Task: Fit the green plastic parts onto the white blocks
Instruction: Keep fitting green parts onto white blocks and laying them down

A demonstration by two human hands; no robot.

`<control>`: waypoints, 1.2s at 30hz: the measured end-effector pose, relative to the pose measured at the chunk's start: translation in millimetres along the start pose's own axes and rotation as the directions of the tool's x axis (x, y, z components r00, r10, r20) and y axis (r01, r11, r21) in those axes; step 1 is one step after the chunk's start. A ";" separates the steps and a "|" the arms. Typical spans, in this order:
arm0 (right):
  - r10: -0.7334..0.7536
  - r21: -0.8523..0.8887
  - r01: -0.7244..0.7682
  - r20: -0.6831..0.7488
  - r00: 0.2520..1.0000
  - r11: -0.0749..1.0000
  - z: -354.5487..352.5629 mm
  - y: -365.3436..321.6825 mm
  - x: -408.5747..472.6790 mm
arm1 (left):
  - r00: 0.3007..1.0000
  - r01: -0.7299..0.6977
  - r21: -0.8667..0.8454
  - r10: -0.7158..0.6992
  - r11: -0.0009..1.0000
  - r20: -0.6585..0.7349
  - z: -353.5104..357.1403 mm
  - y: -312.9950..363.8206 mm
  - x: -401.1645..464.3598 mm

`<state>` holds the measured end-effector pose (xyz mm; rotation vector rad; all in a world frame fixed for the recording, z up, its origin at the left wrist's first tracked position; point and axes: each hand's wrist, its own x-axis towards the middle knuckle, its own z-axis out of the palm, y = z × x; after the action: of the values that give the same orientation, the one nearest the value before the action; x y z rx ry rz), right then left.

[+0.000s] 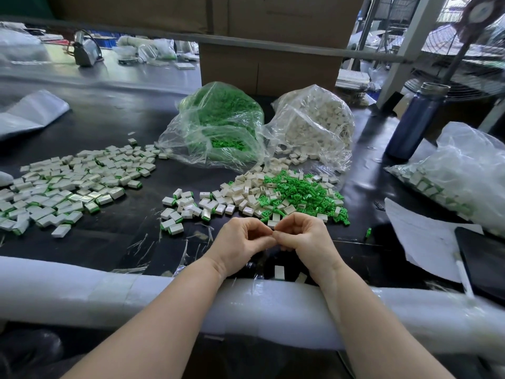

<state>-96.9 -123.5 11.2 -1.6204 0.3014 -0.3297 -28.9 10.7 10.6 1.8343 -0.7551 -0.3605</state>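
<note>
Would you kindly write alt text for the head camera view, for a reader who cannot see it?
A person's left hand and right hand meet, fingertips pinched together, over a black table. Beyond lie loose white blocks and green parts, with finished pieces spread to the left.

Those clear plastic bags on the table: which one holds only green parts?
The bag of green parts, at the back left of centre. Its neighbour, the bag of white blocks, holds white pieces; the bag at the right edge holds white blocks with green showing.
</note>
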 end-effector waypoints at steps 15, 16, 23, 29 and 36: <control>-0.013 -0.060 0.010 -0.043 0.999 0.998 4.0 1.1 1.0 | 0.997 0.017 -0.096 -0.024 0.995 -0.072 -0.7 -6.1 6.0; -0.010 -0.074 0.007 -0.041 0.999 0.997 4.5 1.4 1.3 | 0.997 0.022 -0.098 -0.030 0.995 -0.072 -0.9 -5.7 5.6; 0.020 -0.127 -0.019 0.005 1.000 0.992 3.1 2.7 1.7 | 0.999 0.042 -0.018 -0.042 0.999 -0.025 -1.0 -5.2 2.7; -0.033 -0.162 0.026 -0.043 0.999 0.986 5.6 3.4 1.8 | 0.997 0.025 -0.034 -0.027 0.999 -0.069 1.4 -5.2 3.8; -0.066 -0.145 0.051 -0.101 0.993 0.988 4.9 3.2 1.9 | 0.998 -0.020 0.099 0.026 0.995 -0.056 3.4 -5.4 2.5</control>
<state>-93.3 -119.9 7.7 -1.7578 0.3647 -0.4485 -27.2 7.9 4.6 1.9183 -0.7655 -0.2581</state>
